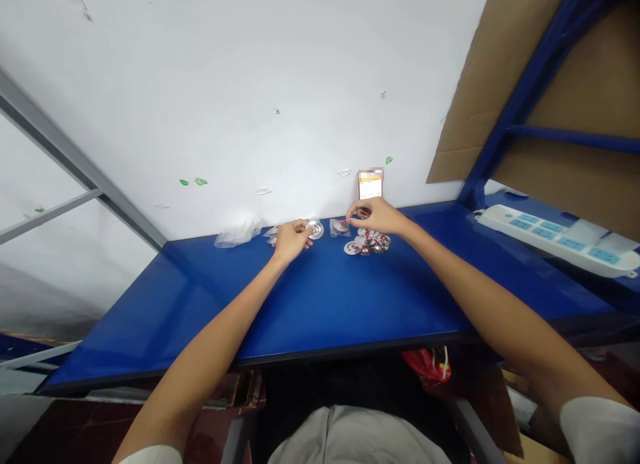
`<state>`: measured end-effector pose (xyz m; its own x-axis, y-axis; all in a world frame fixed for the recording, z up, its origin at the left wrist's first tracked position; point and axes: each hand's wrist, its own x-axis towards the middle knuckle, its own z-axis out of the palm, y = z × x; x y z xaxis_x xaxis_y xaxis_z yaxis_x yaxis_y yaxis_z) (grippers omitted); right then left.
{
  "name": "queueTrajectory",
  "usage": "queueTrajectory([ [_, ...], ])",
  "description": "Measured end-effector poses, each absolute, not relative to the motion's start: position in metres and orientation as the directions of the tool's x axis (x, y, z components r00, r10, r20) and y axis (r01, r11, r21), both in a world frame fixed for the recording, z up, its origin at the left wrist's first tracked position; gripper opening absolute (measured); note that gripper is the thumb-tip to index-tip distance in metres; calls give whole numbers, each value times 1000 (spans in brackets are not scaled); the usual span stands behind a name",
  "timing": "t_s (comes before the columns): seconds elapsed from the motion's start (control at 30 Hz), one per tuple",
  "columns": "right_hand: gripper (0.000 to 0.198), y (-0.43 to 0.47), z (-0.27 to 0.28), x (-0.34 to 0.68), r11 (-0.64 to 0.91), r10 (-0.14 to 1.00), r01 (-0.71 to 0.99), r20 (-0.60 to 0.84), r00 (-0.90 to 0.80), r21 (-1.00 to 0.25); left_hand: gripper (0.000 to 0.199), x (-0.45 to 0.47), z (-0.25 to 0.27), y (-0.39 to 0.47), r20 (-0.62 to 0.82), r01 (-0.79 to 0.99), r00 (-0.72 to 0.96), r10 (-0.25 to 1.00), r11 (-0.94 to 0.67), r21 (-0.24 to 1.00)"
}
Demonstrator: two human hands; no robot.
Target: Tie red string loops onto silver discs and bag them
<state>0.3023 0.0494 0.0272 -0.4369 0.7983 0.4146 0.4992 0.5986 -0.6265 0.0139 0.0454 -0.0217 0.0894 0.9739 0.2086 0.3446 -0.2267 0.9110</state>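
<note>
My left hand (293,242) is closed on the edge of a round, silvery metal disc (315,230), held just above the blue table. My right hand (379,217) has thumb and fingers bent together in a pinch; what is between the fingertips, if anything, is too small to make out. Below it lies a heap of similar shiny discs with red parts (367,244). Close to the right fingertips, a small clear bag with a disc in it (340,228) rests on the table. More bagged discs (271,235) are partly hidden behind my left hand.
Clear plastic bags (239,233) lie by the wall at left. A device with a lit screen (371,184) leans against the white wall behind my right hand. A white power strip (557,241) sits at right beside a blue metal frame (525,97). The blue table (320,304) has a dark front edge.
</note>
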Motion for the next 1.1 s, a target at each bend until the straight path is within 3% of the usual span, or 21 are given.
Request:
queueTrajectory([
  [0.3,26,40,12,279,612,778,439,399,-485,-658,21,36,-18,23,34,144,260,965,-74,987],
  [0.43,23,38,7,270,636,761,436,425,-490,-636,23,39,-16,19,45,42,306,951,-61,997],
  [0.73,20,38,4,269,641,755,420,432,-493,-643,23,36,-17,23,85,55,307,948,-107,993],
  [1.1,25,40,-5,263,538,829,456,344,-442,-709,19,34,-17,25,22,102,294,956,-54,993],
])
